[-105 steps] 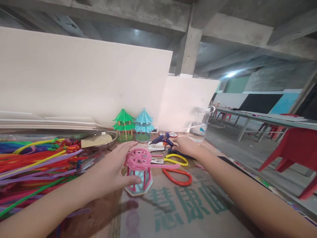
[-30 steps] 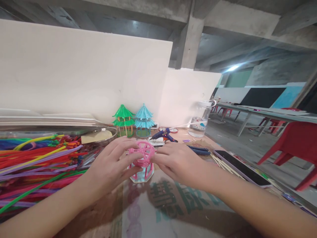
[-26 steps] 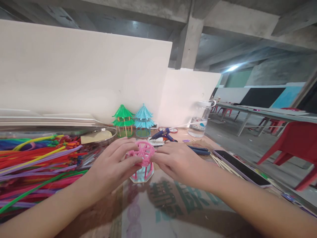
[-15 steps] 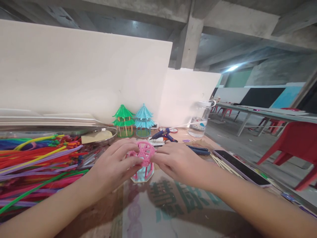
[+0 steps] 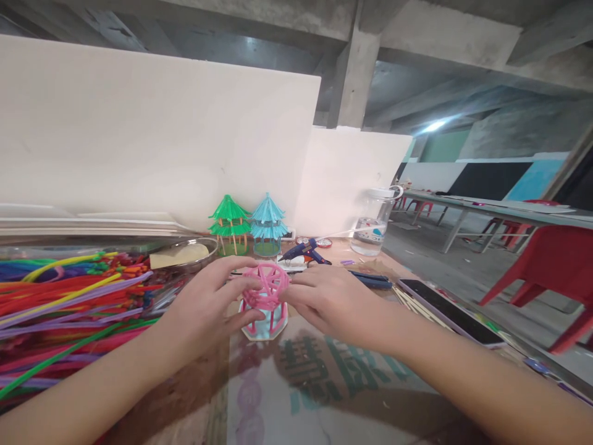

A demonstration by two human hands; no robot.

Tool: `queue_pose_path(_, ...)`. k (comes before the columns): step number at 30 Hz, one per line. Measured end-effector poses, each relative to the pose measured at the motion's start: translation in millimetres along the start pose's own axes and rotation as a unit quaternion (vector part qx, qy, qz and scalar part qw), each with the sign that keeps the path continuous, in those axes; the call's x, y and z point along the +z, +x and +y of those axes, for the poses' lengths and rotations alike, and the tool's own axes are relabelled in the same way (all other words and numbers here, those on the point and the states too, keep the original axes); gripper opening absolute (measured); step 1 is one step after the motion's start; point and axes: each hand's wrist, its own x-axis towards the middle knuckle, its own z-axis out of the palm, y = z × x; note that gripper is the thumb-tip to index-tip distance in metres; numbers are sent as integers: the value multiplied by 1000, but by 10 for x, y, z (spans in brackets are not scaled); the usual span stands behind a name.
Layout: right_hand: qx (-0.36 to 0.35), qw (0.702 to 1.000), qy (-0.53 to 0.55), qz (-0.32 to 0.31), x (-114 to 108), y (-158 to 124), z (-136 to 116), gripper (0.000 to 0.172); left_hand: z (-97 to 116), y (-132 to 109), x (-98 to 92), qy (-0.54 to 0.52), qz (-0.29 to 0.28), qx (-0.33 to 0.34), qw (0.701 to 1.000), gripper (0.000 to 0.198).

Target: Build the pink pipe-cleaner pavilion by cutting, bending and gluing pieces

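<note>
A small pink pavilion model (image 5: pixel 265 307) made of fuzzy wire stands on a cardboard sheet (image 5: pixel 319 395) in front of me. Its top is a pink spoked wheel, its base a pale blue octagon. My left hand (image 5: pixel 210 309) grips the wheel's left side, thumb low against the posts and fingers curled over the rim. From the right, my right hand (image 5: pixel 327 300) pinches the wheel's other edge with its fingertips. Both hands are closed on the model.
A heap of coloured fuzzy wires (image 5: pixel 65 303) fills the left. Behind stand a green pavilion (image 5: pixel 228 225), a blue pavilion (image 5: pixel 267 224), a metal dish (image 5: pixel 185 254), a blue glue gun (image 5: pixel 306 251) and a clear jar (image 5: pixel 374 222). A phone (image 5: pixel 447 312) and wooden sticks (image 5: pixel 410 301) lie right; red chairs (image 5: pixel 546 272) beyond.
My right hand left the glue gun and joined my left on the pink wheel. The scissors seen earlier are out of sight. In the last second the wheel tilted slightly between my fingers.
</note>
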Motion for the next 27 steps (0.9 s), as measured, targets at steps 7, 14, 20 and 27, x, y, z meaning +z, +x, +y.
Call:
queue_pose_path(7, -1, 1000, -13, 8, -2, 7, -1, 18, -101, 5, -76, -12, -26, 8, 1000, 16)
queue_pose_path(14, 18, 1000, -11, -14, 30, 14, 9, 21, -88, 37, -16, -52, -1, -3, 999, 16)
queue_pose_path(20, 13, 1000, -10, -4, 63, 10, 18, 19, -85, 42, -17, -58, -3, -2, 998, 20)
queue_pose_path(27, 17, 1000, 1, 3, 79, 7, 14, 18, -61, 56, -55, -29, -14, 18, 999, 13)
